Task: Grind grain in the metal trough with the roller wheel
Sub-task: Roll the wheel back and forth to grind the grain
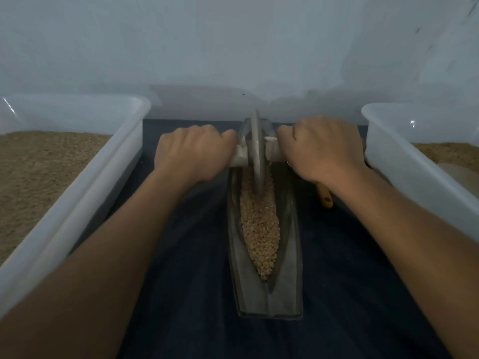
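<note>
A long boat-shaped metal trough (293,255) lies lengthwise on a dark blue cloth, its groove filled with tan grain (260,229). A grey disc-shaped roller wheel (258,151) stands upright in the far part of the groove, its lower edge in the grain. A pale axle handle runs through its hub to both sides. My left hand (191,154) is closed on the left end of the handle. My right hand (321,149) is closed on the right end. Both forearms reach in from the near corners.
A white plastic tub (85,177) holding fine brown meal stands at the left, and another white tub (404,167) with similar meal at the right. A small yellowish wooden tool (326,199) lies under my right wrist. A pale wall rises just behind the trough.
</note>
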The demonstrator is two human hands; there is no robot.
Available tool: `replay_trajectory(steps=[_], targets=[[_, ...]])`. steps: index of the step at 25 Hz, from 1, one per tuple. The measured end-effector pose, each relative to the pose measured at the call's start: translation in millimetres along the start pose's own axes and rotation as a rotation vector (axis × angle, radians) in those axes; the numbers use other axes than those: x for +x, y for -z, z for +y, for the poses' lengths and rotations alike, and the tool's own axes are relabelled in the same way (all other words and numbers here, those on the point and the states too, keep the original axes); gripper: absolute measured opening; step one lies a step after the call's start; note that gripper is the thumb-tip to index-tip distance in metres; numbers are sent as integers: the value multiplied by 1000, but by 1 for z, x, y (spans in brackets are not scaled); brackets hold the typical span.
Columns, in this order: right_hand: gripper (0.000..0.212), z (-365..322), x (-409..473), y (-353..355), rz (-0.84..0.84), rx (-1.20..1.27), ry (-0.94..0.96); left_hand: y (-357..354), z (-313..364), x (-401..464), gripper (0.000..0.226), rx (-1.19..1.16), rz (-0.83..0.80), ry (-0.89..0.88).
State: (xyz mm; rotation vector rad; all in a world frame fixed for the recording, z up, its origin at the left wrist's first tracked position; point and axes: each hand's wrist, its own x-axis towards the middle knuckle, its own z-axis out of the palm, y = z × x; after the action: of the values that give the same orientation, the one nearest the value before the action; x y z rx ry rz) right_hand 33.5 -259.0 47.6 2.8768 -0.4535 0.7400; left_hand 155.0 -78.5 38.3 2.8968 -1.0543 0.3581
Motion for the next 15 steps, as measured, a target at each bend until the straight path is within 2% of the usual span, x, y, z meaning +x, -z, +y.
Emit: replay_trajectory(steps=[3, 5, 7, 12, 15], targets=[[57, 1, -17, -4, -32, -13, -47, 8, 10, -4, 62, 26, 92, 10], [49, -4, -47, -2, 77, 48, -85, 9, 18, -23, 58, 110, 253, -42], [46, -11, -71, 6, 196, 77, -76, 8, 18, -50, 48, 155, 312, -57], [44, -13, -107, 17, 293, 121, 30, 8, 16, -98, 36, -58, 432, -72], [38, -18, -96, 21, 358, 24, 110, -2, 11, -104, 35, -123, 397, -32]])
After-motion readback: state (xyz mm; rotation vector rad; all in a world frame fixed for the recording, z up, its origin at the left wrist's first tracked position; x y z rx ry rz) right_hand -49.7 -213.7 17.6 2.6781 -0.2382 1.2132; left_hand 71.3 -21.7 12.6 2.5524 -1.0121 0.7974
